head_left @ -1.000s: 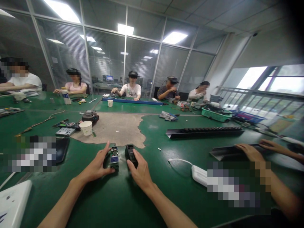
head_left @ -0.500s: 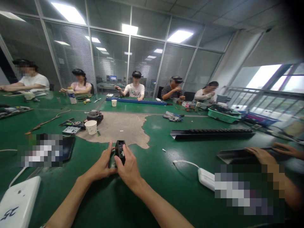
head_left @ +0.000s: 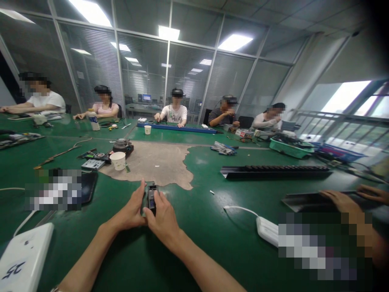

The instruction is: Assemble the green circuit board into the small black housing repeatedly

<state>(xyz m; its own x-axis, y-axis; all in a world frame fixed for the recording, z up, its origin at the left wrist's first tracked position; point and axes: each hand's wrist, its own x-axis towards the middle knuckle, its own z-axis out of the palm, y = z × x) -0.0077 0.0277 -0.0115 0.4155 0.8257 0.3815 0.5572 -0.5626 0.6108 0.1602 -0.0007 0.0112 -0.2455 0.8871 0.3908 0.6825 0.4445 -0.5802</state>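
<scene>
A small black rectangular plastic part (head_left: 151,194), with recessed openings in its upper face, stands just above the green table. My right hand (head_left: 164,217) grips it from the right, thumb and fingers closed about its near end. On the left side, my left hand (head_left: 132,209) is spread, its fingers stretched forward and its thumb reaching toward the part. Green tabletop shows through the gap between the left palm and the part. I cannot tell whether the left fingertips touch it. The part's underside is hidden.
A paper cup (head_left: 118,161) and electronic parts (head_left: 94,163) stand ahead on a brown worn patch (head_left: 158,160). Long black channels (head_left: 273,172) lie rightward, beside a co-worker's hands (head_left: 343,200). White power banks (head_left: 27,255) flank me. Gloves (head_left: 223,148) lie farther back; several people sit opposite.
The black part has tilted a little in my right hand, so its upper face looks different. My left hand stays beside it. Across the table, a co-worker's raised hand has come down to the blue bar.
</scene>
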